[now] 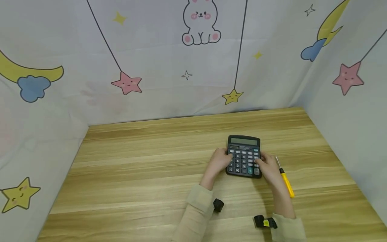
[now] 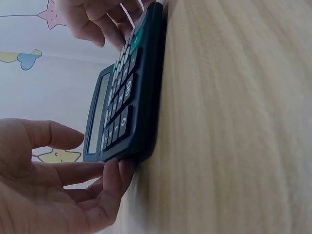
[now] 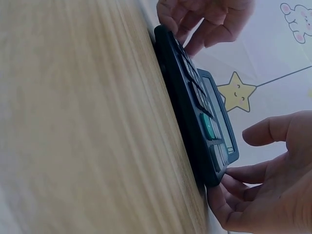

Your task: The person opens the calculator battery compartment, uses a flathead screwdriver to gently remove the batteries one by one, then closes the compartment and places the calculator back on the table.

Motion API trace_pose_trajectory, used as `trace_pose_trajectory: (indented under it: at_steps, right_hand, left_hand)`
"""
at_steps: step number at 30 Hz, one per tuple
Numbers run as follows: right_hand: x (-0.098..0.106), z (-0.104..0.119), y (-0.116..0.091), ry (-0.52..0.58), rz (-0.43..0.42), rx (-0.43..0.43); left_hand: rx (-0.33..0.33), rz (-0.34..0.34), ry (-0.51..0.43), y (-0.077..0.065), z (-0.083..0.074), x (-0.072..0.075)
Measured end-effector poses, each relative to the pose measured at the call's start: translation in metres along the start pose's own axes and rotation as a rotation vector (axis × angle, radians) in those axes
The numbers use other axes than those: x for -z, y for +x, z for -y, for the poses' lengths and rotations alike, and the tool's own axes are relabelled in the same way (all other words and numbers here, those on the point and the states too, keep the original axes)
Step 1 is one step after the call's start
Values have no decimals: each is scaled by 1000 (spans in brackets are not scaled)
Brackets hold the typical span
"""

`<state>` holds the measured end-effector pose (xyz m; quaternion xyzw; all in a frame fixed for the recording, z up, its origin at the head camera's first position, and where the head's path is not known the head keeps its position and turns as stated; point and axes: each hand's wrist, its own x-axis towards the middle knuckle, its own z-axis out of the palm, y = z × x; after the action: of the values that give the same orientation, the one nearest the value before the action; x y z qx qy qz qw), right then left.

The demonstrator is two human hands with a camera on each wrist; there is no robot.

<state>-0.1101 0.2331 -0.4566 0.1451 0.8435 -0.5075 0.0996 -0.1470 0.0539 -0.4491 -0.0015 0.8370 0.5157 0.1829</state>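
Observation:
A black desk calculator [image 1: 243,156] with grey number keys and a green plus key lies face up on the wooden table, its display toward the back wall. On its left side my left hand [image 1: 219,159] holds the edge, fingertips low against the casing and thumb over the keys in the head view. The right hand [image 1: 269,166] grips the opposite edge in the same way. In the left wrist view, bent fingers [image 2: 113,185] meet the calculator's corner from below. The right wrist view shows the thumb [image 3: 265,131] raised beside the display.
Just right of the right hand lies a screwdriver [image 1: 286,181] with a yellow handle. Black strap pieces [image 1: 218,205] sit at both cuffs. White cloth walls [image 1: 163,67] with printed stars and a bunny enclose the table [image 1: 136,161] at the back and sides.

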Motion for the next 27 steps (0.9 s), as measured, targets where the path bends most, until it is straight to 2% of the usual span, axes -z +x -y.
trace_pose_trajectory:
  at_steps: [7, 13, 16, 21, 27]
  right_hand:
    - [-2, 3, -2, -33, -24, -6]
    - [-3, 7, -3, -38, -33, -27]
    - [-3, 9, -4, -37, -30, -32]
    - [-4, 13, -5, -33, -27, -12]
    - [-4, 18, -6, -41, -37, 30]
  left_hand:
    - [-18, 23, -9, -5, -3, 3]
    - [-35, 13, -8, -7, -6, 5]
    - [-46, 1, 22, -6, -7, 7]
    - [-50, -9, 66, -7, -9, 11]
    - [-62, -6, 65, -5, -9, 14]
